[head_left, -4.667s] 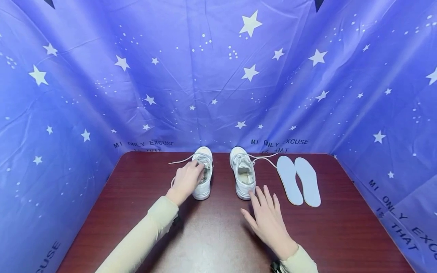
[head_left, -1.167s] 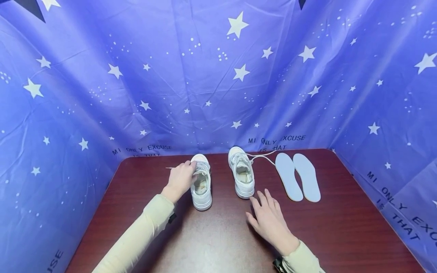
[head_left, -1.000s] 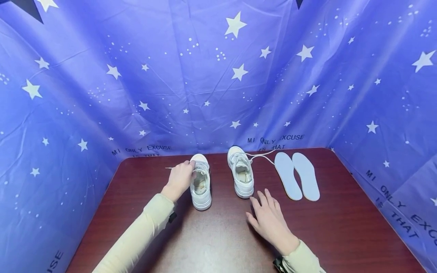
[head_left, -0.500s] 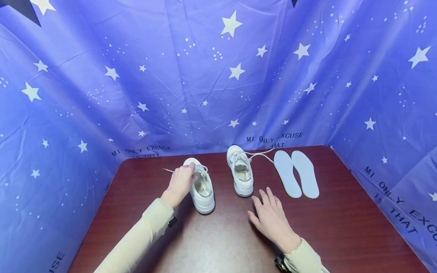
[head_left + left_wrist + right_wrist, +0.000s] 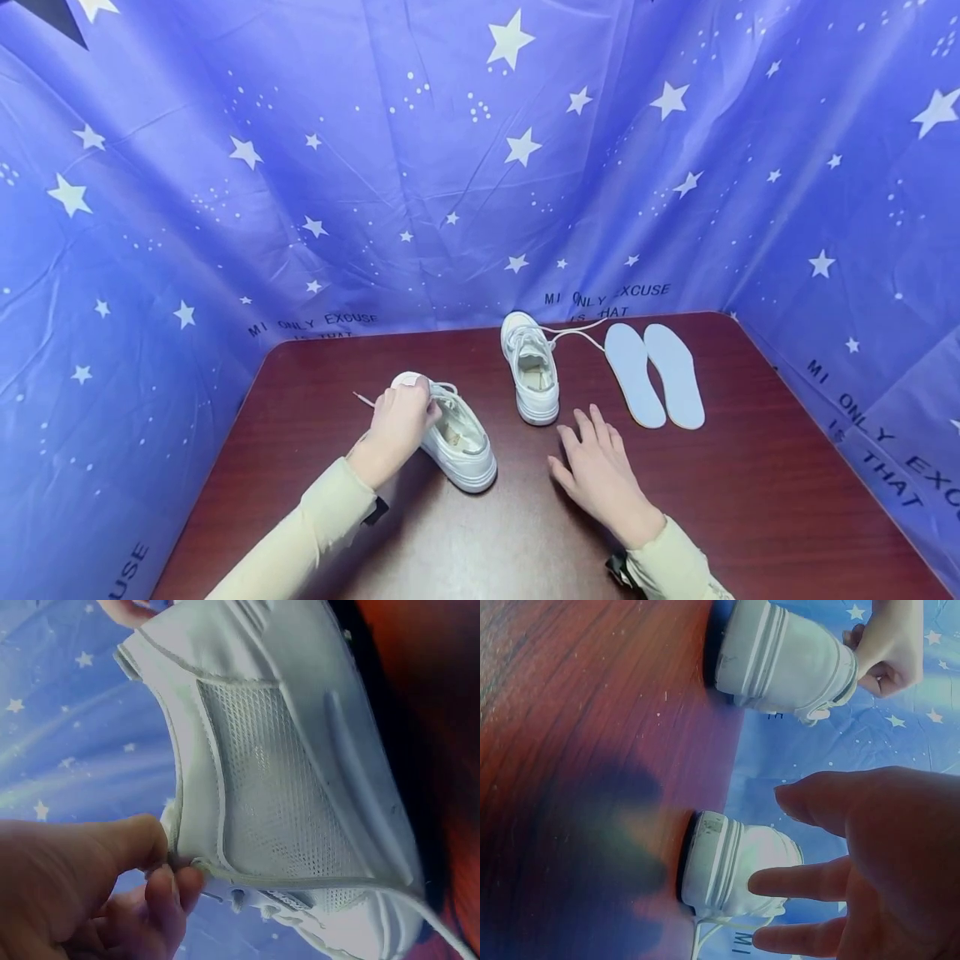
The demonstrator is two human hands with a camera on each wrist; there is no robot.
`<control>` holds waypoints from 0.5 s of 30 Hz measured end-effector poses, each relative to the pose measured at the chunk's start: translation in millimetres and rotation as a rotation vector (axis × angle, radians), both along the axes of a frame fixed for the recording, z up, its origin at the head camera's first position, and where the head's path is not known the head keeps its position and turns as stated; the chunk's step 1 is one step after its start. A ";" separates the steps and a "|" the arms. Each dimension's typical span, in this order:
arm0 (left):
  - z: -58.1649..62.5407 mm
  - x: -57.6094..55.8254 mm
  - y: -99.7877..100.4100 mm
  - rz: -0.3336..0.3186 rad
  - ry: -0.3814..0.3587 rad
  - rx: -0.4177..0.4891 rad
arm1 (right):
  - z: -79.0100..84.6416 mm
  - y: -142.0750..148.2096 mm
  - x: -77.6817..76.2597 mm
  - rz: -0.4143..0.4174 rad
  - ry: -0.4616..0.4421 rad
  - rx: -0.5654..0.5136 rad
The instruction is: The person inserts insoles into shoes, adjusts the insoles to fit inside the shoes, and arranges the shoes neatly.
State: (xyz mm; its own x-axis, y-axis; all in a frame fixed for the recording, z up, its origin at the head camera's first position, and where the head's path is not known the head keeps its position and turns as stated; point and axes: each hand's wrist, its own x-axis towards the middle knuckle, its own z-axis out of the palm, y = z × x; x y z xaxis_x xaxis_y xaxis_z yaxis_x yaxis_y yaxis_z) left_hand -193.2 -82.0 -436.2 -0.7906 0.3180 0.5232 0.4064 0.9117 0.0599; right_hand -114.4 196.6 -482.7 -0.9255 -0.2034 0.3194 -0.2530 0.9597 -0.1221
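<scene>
My left hand (image 5: 399, 421) pinches the collar edge of a white sneaker (image 5: 463, 457) near its laces. In the left wrist view, thumb and fingertips meet at the top of the sneaker's side (image 5: 277, 780), and a loose lace (image 5: 337, 883) trails past them. This sneaker stands angled, toe to the far left and heel toward me. A second white sneaker (image 5: 537, 406) stands farther back, toe away. My right hand (image 5: 603, 482) is held with fingers spread just in front of its heel, holding nothing; the right wrist view shows both heels beyond the fingers.
Two pale insoles (image 5: 636, 379) lie side by side on the right of the dark red-brown table (image 5: 780, 500). The second sneaker's lace (image 5: 577, 332) stretches toward them. A blue curtain (image 5: 420, 167) with white stars surrounds the table's back and sides.
My left hand has drawn its sneaker toward me and swung the heel to the right; earlier its fingers were at the sneaker's opening. The right hand, second sneaker and insoles stay nearly where they were.
</scene>
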 end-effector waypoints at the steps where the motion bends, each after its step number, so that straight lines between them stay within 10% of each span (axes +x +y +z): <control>1: 0.7 3.2 0.8 0.004 0.014 -0.012 | 0.2 0.2 0.0 0.000 -0.002 -0.001; 7: 7.0 21.2 7.7 -0.029 0.025 -0.034 | 0.3 2.3 1.5 0.004 0.000 -0.003; 15: 10.8 39.5 17.6 -0.010 -0.246 0.111 | -0.8 7.0 1.0 0.015 0.008 0.005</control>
